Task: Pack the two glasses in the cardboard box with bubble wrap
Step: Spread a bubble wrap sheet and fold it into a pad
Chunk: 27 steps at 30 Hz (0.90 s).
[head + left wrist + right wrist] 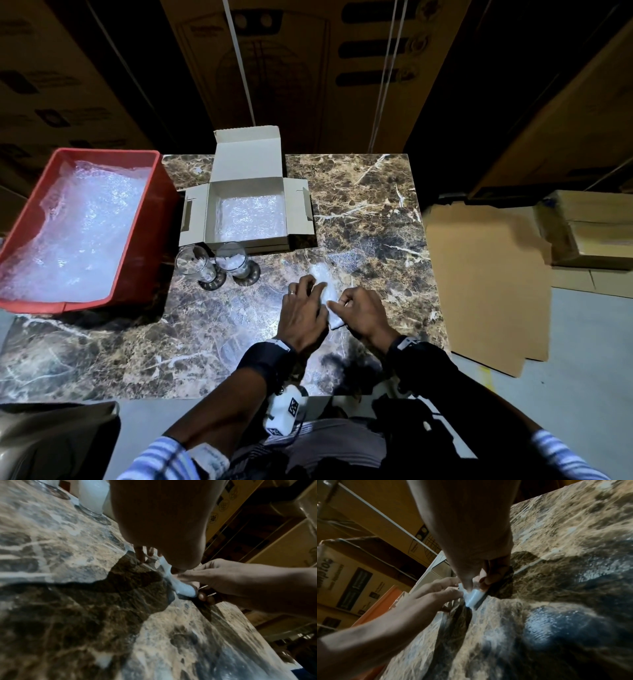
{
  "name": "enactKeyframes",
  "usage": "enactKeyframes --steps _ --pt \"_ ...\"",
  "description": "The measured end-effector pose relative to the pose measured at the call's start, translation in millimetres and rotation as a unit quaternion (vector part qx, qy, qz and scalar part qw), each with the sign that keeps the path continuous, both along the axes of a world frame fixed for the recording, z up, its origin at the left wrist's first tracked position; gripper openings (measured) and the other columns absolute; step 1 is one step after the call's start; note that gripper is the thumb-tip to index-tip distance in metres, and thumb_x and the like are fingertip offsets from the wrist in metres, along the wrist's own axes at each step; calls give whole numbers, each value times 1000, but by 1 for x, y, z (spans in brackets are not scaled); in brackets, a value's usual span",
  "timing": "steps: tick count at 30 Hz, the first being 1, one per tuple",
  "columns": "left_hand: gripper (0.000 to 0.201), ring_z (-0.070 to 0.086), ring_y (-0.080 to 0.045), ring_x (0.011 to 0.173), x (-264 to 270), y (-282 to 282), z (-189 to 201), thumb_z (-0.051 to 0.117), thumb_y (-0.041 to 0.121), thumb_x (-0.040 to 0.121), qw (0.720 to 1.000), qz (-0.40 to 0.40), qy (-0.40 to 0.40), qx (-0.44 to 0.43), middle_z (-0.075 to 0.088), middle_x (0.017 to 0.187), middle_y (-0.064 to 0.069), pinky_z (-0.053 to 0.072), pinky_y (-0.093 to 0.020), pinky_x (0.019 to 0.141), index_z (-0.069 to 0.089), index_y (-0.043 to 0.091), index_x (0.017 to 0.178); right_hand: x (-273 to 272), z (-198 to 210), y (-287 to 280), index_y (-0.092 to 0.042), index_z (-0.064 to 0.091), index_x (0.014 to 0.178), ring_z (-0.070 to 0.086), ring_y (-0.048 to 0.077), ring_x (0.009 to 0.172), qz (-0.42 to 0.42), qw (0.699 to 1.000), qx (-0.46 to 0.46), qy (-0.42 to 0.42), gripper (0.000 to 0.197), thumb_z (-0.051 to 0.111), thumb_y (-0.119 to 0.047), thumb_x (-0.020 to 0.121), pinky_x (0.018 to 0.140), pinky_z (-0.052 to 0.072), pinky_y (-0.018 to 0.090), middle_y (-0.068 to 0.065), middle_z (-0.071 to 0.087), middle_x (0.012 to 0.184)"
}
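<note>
Clearly, from above, both glasses [217,265] stand unwrapped before the lined cardboard box [248,216], while the left hand [303,313] and right hand [364,317] pinch rolled bubble wrap [323,289] on the table [370,212]. At the wrists, curled fingers [202,596] grip it; better to keep the roll tight and even.

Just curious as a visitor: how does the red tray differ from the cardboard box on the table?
The red tray is plastic and larger; the cardboard box is pale and smaller. The tray is heaped with loose bubble wrap, while the box has a flat piece lining its bottom and flaps folded open. Both are open-topped.
</note>
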<state>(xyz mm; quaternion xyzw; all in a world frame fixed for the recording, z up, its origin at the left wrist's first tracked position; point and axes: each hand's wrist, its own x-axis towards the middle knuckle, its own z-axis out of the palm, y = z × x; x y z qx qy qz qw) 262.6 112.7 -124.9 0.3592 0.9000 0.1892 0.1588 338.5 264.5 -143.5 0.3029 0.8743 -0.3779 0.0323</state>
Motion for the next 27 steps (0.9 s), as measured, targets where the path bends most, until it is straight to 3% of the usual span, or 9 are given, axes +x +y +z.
enactKeyframes --steps 5,9,12,15,19,23,25,27 --pt "62 38 -32 125 -14 -6 -5 34 51 98 998 -10 23 -57 28 156 -6 35 -47 99 34 27 155 15 16 4 -22 56 93 50 16 65 117 986 117 31 34 73 -51 87 57 33 34 -9 54 75" --pt "66 30 -35 133 -28 -8 -8 23 58 99 994 -1 21 -106 10 167 -6 27 -51 102 21 35 161 30 16 14 -26 50 102 50 17 83 244 957 137 75 21 61 -43 97 66 37 36 -9 47 95" --pt "62 25 -37 138 -34 -8 -10 26 56 105 991 -13 34 -131 -1 171 -6 27 -53 105 12 37 162 36 12 15 -22 56 110 50 18 93 309 935 143 100 11 56 -28 101 67 37 32 -4 50 104" --pt "64 25 -39 140 -35 -6 -9 30 50 105 987 -18 46 -150 -4 172 -6 28 -54 107 8 36 163 40 7 13 -17 62 114 54 21 92 330 926 145 115 18 58 -17 97 64 41 31 0 56 108" --pt "72 24 -42 141 -36 0 -7 32 50 101 984 -23 44 -173 -9 171 -11 28 -55 106 2 31 164 41 11 14 -16 62 119 56 22 100 334 932 105 91 34 50 -23 87 72 51 36 0 59 112" --pt "85 26 -39 137 -38 3 0 50 46 90 991 -6 45 -126 -8 170 -16 29 -56 105 10 27 162 44 9 22 -13 62 126 56 22 112 350 929 97 75 37 52 -27 93 85 49 33 3 61 123" --pt "92 24 -38 138 -37 0 4 61 42 80 993 -11 77 -85 2 169 -16 30 -58 106 19 27 160 44 7 23 -11 63 123 56 23 111 347 928 106 87 31 49 -26 99 84 50 34 4 62 122" --pt "86 30 -39 137 -34 -4 6 64 37 77 992 -37 115 -37 18 163 -16 32 -56 104 31 27 156 44 9 21 -12 64 115 56 22 106 342 927 112 106 24 50 -25 101 79 50 34 2 62 117"
